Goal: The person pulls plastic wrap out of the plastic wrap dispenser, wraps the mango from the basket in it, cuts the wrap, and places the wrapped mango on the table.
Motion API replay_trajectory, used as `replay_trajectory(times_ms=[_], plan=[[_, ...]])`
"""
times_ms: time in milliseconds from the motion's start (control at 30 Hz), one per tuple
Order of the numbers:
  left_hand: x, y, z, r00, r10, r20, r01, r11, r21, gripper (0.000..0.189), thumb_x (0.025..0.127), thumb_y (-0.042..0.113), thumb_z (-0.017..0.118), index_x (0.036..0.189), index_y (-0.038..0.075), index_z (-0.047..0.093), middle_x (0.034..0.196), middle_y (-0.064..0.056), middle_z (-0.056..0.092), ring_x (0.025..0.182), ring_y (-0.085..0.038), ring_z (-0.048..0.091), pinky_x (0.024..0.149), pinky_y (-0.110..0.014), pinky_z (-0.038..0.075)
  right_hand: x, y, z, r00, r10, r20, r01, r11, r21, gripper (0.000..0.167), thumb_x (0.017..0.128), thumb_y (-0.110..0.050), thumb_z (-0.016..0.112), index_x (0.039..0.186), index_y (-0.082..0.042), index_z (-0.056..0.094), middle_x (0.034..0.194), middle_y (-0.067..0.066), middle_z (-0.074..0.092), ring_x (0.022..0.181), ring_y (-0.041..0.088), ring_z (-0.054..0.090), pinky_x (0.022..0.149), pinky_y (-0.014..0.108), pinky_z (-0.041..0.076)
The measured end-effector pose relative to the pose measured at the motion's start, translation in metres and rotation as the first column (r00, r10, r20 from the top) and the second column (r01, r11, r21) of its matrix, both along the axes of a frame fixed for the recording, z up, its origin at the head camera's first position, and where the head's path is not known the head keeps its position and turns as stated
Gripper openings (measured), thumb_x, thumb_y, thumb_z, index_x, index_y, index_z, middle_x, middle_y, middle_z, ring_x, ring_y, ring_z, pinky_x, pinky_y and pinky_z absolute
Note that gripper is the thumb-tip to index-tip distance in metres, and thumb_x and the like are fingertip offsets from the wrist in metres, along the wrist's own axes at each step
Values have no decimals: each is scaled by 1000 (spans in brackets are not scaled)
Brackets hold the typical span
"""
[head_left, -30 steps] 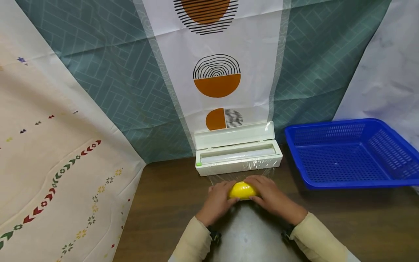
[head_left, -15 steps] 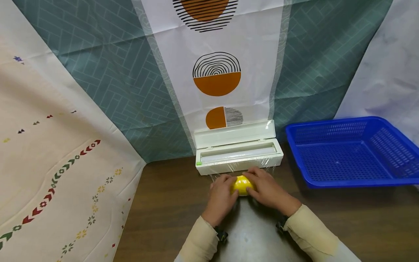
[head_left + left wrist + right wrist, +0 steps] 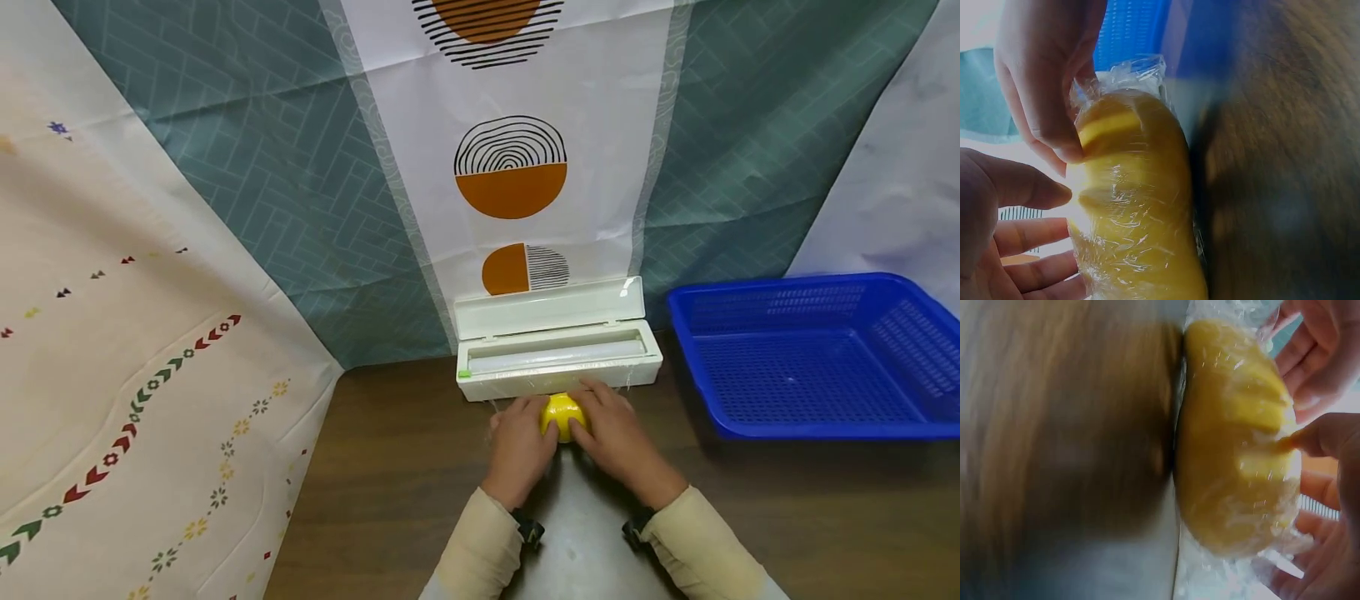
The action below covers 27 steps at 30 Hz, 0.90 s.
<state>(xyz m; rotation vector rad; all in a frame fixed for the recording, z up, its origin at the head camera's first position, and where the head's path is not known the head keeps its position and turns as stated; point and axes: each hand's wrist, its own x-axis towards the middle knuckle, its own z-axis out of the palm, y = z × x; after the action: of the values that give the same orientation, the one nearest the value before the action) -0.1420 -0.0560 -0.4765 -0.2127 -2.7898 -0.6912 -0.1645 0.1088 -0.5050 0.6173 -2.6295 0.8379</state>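
Note:
In the head view a smooth, oblong yellow fruit (image 3: 562, 417), its exact kind unclear, lies on the grey board between both hands. Clear cling film covers it, bunched at its ends in the wrist views. My left hand (image 3: 522, 446) grips the fruit's left side and my right hand (image 3: 617, 442) its right side, thumbs on the near face and fingers over the top. Just beyond stands a white cling-film dispenser (image 3: 566, 385), its lid raised and a film roll (image 3: 555, 357) inside. Most of the film between fruit and dispenser is hidden by the hands.
A blue perforated basket (image 3: 712, 417) stands at the right. The grey board (image 3: 573, 546) lies on the dark wooden table (image 3: 375, 492). Patterned cloths (image 3: 270, 183) hang behind the dispenser and along the left side.
Both hands have moved forward with the yellow fruit, closer to the dispenser, and closer together. The stretch of film showing between fruit and dispenser has become shorter.

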Motion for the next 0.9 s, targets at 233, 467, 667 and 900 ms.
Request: replay_trajectory(times_ms=[233,467,667,900], plan=[[-5,3,-3,999,43,-17,-44,999,-20,34,94,25,66,123,9,71,121,-5,71,114,-26,64,94,-47,40,0,-4,-3,995,-31,-94,32,999,9,51,85,-19,78,130,1,64,124,19,59,116,38,55,98,56,42],[-9,3,-10,996,49,-74,-56,994,-90,36,93,25,67,126,12,70,121,-9,61,109,-28,56,89,-45,41,-3,1,-6,991,-1,-134,0,1000,-8,50,83,-16,79,129,-4,62,125,16,60,117,37,57,98,57,42],[-13,1,-13,997,32,-68,-34,999,-41,41,93,24,67,131,9,67,121,-10,63,110,-28,59,95,-49,41,-2,3,-8,996,-13,-93,14,1000,8,57,83,-15,79,135,-2,60,138,23,56,126,43,54,104,63,41],[-15,-7,-9,1000,16,1,-16,996,88,37,96,20,62,129,6,67,124,-9,68,115,-25,64,106,-52,36,-1,1,-10,999,-37,-32,39,998,49,66,86,-18,78,145,-6,53,148,25,47,130,46,51,107,65,39]])
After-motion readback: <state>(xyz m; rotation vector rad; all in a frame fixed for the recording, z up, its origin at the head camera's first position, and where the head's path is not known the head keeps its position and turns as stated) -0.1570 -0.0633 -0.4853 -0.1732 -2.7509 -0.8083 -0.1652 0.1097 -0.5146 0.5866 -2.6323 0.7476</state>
